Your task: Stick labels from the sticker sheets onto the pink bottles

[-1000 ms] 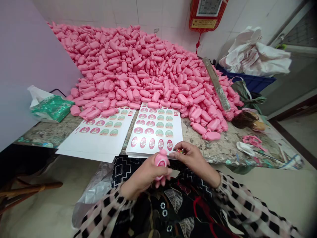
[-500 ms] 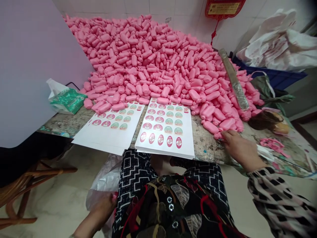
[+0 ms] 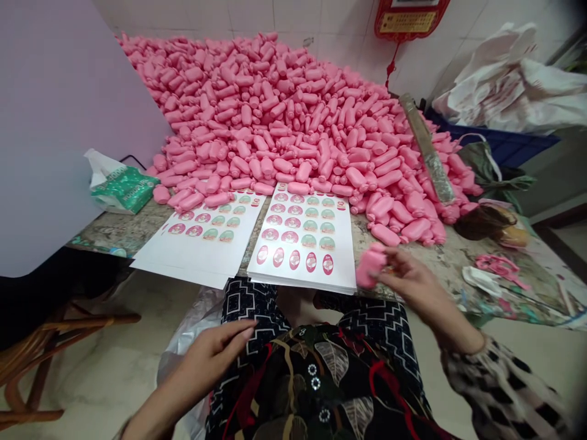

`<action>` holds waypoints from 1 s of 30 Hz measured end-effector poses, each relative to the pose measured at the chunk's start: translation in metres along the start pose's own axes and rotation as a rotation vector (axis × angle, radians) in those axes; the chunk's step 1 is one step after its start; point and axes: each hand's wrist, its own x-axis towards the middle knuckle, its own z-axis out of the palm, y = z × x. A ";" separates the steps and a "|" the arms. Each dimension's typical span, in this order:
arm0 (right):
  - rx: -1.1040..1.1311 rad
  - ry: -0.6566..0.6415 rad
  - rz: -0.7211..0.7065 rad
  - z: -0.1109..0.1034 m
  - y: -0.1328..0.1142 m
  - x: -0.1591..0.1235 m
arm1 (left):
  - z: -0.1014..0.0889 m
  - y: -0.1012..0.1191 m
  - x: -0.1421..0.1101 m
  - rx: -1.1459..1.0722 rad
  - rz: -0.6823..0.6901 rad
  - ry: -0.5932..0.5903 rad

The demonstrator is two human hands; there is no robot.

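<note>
Stained desk (image 3: 441, 261) bears heaped pink plastic bottles (image 3: 257, 122); behind its right end, a blue plastic crate (image 3: 527, 148) holds crumpled white bags (image 3: 502, 85). Near its front edge, the right hand (image 3: 413, 278) grips one pink bottle (image 3: 370, 267); before it, the left hand (image 3: 215, 347) hangs open.

Bottle (image 3: 370, 266) plain pink, slightly blurred, nearly upright in the right hand (image 3: 410, 278), just beside the right sheets (image 3: 307, 278); these lie flat on the tabletop (image 3: 362, 235), white, with magenta and green stickers, five ovals in the front row; left sheets (image 3: 192, 260) flat too, front part blank; pink bottles (image 3: 257, 113) heaped behind, some overlapping both sheets' far edges.
</note>
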 end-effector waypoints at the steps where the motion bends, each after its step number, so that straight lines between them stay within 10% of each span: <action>1: 0.183 -0.130 0.053 0.021 -0.008 -0.004 | 0.008 0.021 0.001 -0.229 0.054 -0.083; 5: 0.529 -0.400 0.185 0.092 -0.036 -0.025 | 0.049 0.073 0.020 -0.914 0.158 -0.329; 9: 0.472 -0.509 0.146 0.104 -0.038 -0.033 | 0.071 0.081 0.039 -0.999 0.022 -0.482; 12: 0.217 -0.513 0.017 0.078 -0.025 -0.020 | 0.068 0.083 0.044 -0.801 0.066 -0.353; 17: -0.530 -0.076 -0.182 0.043 -0.002 0.015 | 0.062 0.099 0.048 -0.019 0.534 0.029; 22: -0.849 0.011 -0.251 0.048 -0.004 0.026 | 0.076 0.106 0.058 0.485 0.603 0.006; 30: -0.967 -0.049 -0.283 0.050 -0.007 0.032 | 0.085 0.096 0.065 0.643 0.590 0.024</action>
